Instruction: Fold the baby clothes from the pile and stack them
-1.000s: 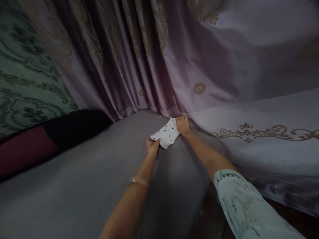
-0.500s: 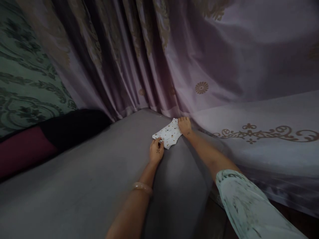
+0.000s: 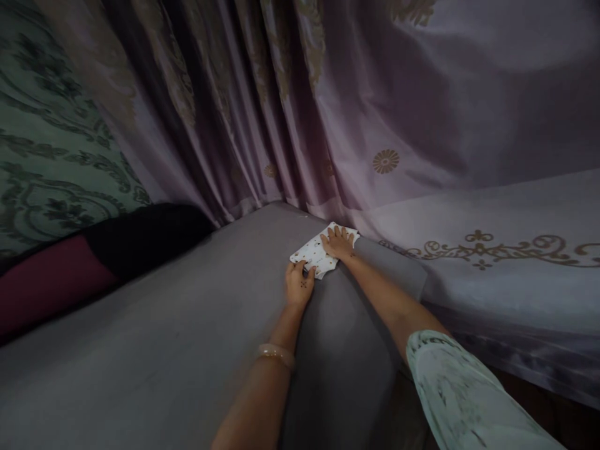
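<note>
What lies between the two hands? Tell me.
In the head view, white patterned cloth lies between the left hand at its near edge and the right hand on it.

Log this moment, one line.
patterned white cloth: on gray padded surface | left hand: at its near edge | right hand: spread across it

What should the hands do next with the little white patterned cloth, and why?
Perhaps the right hand could gently smooth the white patterned cloth outward: its fingers already lie spread on the far part, and the left hand, at the near edge, might steady it.
</note>
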The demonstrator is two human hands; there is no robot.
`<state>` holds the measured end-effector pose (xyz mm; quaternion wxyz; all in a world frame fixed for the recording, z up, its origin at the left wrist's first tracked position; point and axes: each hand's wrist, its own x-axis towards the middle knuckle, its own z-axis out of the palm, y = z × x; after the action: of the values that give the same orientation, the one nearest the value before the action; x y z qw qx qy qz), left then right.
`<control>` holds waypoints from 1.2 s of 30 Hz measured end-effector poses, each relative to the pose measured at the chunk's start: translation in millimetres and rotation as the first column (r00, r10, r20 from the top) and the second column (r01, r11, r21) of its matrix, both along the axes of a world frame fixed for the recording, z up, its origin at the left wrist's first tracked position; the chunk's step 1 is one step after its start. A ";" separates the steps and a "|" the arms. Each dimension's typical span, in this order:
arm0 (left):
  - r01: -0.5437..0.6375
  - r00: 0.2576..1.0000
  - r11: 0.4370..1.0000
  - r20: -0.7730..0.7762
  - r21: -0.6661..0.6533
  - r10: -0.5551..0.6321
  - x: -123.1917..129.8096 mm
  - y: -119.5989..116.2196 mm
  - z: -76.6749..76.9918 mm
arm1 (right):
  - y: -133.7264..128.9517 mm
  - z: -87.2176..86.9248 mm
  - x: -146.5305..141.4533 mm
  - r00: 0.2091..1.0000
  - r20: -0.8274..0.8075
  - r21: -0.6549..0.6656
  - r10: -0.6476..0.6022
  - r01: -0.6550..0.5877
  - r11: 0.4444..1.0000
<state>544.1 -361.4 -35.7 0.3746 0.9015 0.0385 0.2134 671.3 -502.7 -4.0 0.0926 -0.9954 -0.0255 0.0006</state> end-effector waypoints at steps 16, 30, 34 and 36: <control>0.127 0.992 0.949 -0.048 0.288 -0.118 -48.9 51.4 0.7 | 41.4 1.0 -54.3 0.974 0.069 -0.053 0.214 -0.211 0.976; 0.009 0.926 0.893 -0.342 0.450 0.163 -198.8 204.1 20.7 | 65.9 4.5 -89.1 0.883 0.062 -0.128 0.466 -0.456 0.881; -0.063 0.896 0.900 -0.373 0.431 0.241 -240.4 228.9 20.7 | 63.8 -4.5 -88.7 0.876 0.077 -0.174 0.477 -0.459 0.871; -0.098 0.885 0.903 -0.379 0.418 0.272 -258.0 236.1 21.2 | 64.4 -7.9 -83.3 0.869 0.097 -0.176 0.485 -0.464 0.868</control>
<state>286.2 -125.3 -14.6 0.1489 0.9739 0.1643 0.0490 588.0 -438.3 -11.9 0.0142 -0.9601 -0.2759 -0.0435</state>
